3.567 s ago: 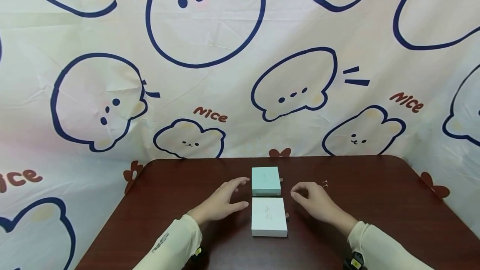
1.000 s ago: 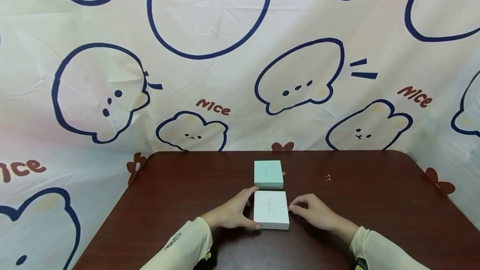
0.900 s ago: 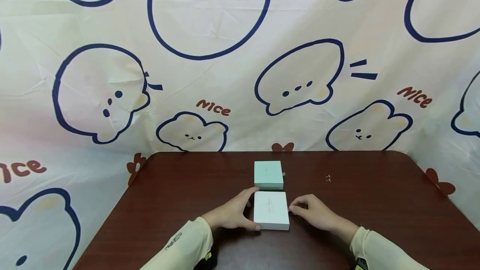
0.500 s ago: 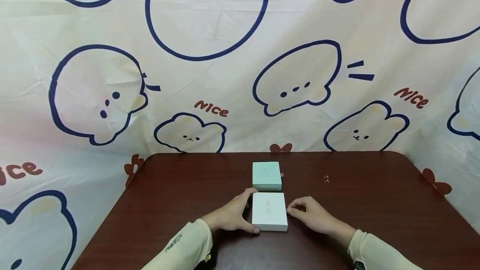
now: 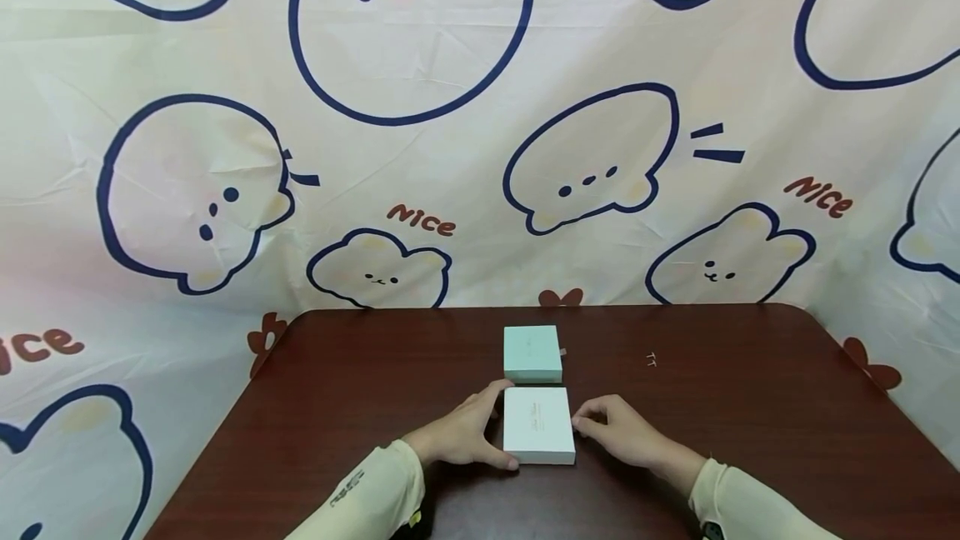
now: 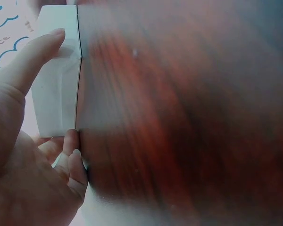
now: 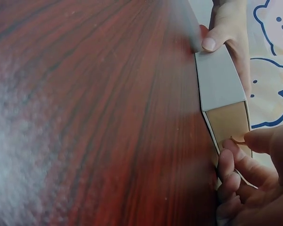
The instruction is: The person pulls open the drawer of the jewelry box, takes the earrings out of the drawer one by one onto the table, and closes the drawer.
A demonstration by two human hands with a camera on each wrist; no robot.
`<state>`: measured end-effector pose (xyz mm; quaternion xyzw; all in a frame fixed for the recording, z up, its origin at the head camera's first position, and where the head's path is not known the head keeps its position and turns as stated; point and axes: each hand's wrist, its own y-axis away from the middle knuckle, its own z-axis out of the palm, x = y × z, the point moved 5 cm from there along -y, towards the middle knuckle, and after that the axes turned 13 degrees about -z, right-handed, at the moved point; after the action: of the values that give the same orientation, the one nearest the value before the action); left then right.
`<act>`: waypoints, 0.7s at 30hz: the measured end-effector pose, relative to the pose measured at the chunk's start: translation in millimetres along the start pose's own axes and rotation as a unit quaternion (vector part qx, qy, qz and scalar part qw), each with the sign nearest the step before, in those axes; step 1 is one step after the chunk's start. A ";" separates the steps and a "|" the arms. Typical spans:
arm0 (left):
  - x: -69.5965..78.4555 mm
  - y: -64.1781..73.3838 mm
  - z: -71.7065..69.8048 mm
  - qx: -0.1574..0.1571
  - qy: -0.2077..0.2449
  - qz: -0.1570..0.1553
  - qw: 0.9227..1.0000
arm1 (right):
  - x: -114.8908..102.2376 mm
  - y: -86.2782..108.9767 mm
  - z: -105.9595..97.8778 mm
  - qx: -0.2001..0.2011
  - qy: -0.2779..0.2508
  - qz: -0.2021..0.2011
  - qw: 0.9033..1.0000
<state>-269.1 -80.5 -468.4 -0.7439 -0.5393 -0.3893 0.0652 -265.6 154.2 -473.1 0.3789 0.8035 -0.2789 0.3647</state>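
A white drawer-style box (image 5: 538, 423) lies flat on the dark wooden table in the head view. My left hand (image 5: 461, 432) grips its left end, thumb on the near side and fingers round the far corner; the left wrist view shows the thumb across the white side wall (image 6: 56, 94). At the opposite end, my right hand (image 5: 626, 432) pinches a small ribbon tab (image 7: 237, 141) between thumb and index finger. That tab comes out of the box's tan end face (image 7: 226, 120), seen in the right wrist view. The sleeve still surrounds the drawer.
Just behind the white box lies a mint-green box (image 5: 532, 350) of similar shape, with a small tab on its right side. Farther right are small thin pale pieces (image 5: 651, 359) on the table (image 5: 360, 373). A cartoon-printed cloth (image 5: 480, 190) hangs behind the table's far edge.
My left hand has come in from beside the boxes to grip the white box. The right hand has moved nearer and left, onto its tab. Over the last second both hold still.
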 end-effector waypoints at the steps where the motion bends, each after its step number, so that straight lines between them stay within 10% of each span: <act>1: 0.2 0.1 -0.1 0.000 -0.001 0.000 1.000 | -0.1 -0.3 0.0 0.001 0.003 -0.003 1.000; 21: 4.6 -0.2 1.2 0.029 -0.040 0.015 0.999 | -1.7 -2.2 1.0 0.011 0.020 -0.030 0.999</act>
<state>-268.1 -76.3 -466.3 -0.7650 -0.5408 -0.3425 0.0706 -266.3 151.5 -471.9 0.3636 0.8186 -0.2909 0.3362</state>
